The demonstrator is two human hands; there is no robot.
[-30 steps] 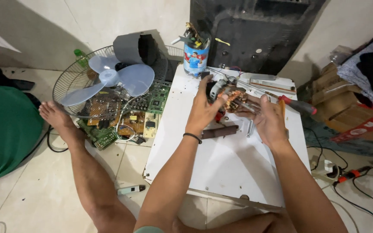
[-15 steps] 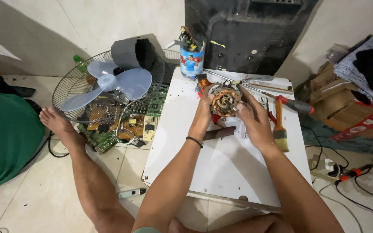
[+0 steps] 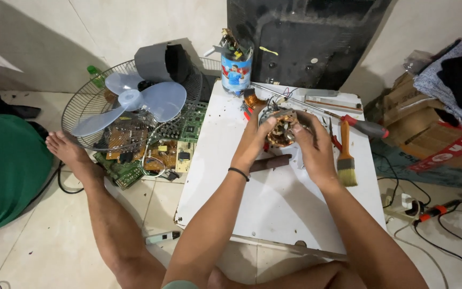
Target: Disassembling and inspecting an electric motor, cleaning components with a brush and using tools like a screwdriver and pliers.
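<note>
The white desk fills the middle of the frame, with the fan cage and its pale blades at upper left (circuit boards lie beneath). At upper centre I hold the copper-wound motor above the desk: my left hand is curled round its left side, my right hand closed on its right. A paintbrush lies just right.

Light: I see bright, even indoor light.
Shadows: soft, beneath my arms on the white board.
Focus: sharp; edges bend slightly.
</note>
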